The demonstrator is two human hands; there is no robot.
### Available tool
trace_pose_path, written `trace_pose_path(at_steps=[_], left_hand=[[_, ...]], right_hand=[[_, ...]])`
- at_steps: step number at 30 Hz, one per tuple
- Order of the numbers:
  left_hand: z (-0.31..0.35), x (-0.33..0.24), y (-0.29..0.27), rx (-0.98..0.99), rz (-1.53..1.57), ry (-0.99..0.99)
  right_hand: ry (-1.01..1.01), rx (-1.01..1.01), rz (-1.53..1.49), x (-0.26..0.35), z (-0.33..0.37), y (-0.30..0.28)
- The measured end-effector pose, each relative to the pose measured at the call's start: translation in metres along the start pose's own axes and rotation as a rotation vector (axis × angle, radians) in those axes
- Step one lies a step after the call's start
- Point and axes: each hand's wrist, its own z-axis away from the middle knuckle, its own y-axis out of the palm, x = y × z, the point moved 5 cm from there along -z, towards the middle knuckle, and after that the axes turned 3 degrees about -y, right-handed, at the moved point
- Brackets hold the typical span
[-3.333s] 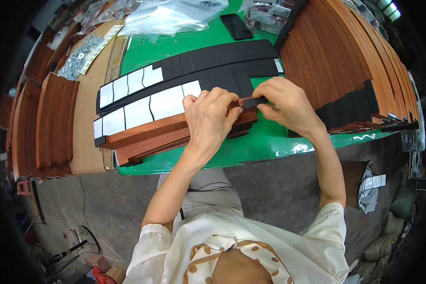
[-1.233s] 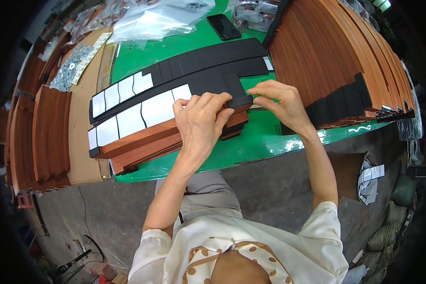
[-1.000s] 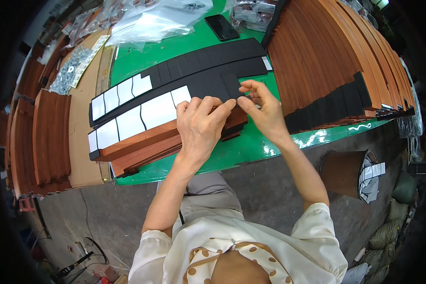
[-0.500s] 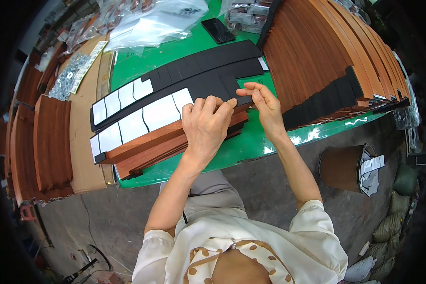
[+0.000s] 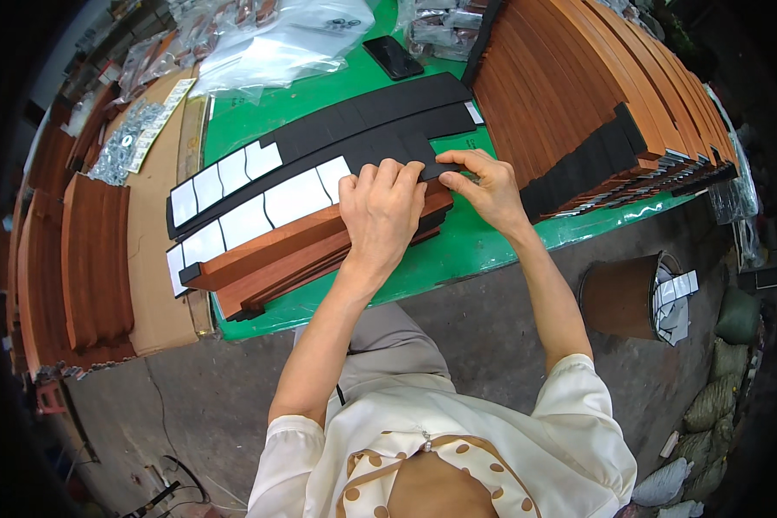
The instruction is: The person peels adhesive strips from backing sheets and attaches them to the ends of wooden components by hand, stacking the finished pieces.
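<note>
A reddish-brown wooden slat (image 5: pixel 272 235) lies at a slant along the near side of the green table, with a small black pad (image 5: pixel 181 275) on its left end. My left hand (image 5: pixel 380 211) is closed over the slat near its right end. At that end, the thumb and forefinger of my right hand (image 5: pixel 492 192) pinch a black pad (image 5: pixel 432 171); its contact with the slat is partly hidden by my fingers. Behind the slat lie black pad sheets (image 5: pixel 345 116), with white backing (image 5: pixel 272 205) showing on their left parts. More slats (image 5: pixel 268 281) rest below the held one.
Tall slat stacks (image 5: pixel 552 78) with black ends stand at the right; others (image 5: pixel 95 259) are on cardboard (image 5: pixel 160 250) at the left. Behind are a phone (image 5: pixel 393 56), clear plastic bags (image 5: pixel 276 47) and bagged metal hardware (image 5: pixel 123 142). A brown bin (image 5: pixel 622 298) with white scraps stands on the floor.
My right thumb and forefinger have come down onto the black pad at the slat's right end. My left hand has shifted slightly right, its fingers still over the slat.
</note>
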Motion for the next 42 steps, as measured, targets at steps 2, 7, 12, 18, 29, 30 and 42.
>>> trace_pose_path(at_steps=[2, 7, 12, 18, 29, 30, 42], left_hand=[[0.0, 0.0, 0.0, 0.003, -0.002, 0.002], [0.0, 0.0, -0.001, -0.003, 0.004, 0.005], [0.002, 0.001, -0.002, -0.009, 0.027, -0.016], [0.001, 0.006, -0.001, 0.022, 0.07, -0.06], [0.001, 0.007, 0.0, 0.023, 0.068, -0.073], [0.001, 0.007, 0.0, 0.023, 0.071, -0.072], [-0.001, 0.006, 0.0, 0.021, 0.056, -0.043]], right_hand=[[0.019, -0.007, -0.012, -0.003, 0.002, 0.0], [-0.036, -0.05, -0.015, -0.004, 0.005, 0.0], [-0.322, 0.051, 0.247, 0.011, -0.003, -0.007], [-0.378, 0.176, 0.325, 0.028, -0.02, -0.008], [-0.361, 0.28, 0.432, 0.034, -0.026, -0.006], [-0.367, 0.276, 0.452, 0.034, -0.025, -0.006], [-0.291, 0.104, 0.244, 0.019, -0.014, -0.004]])
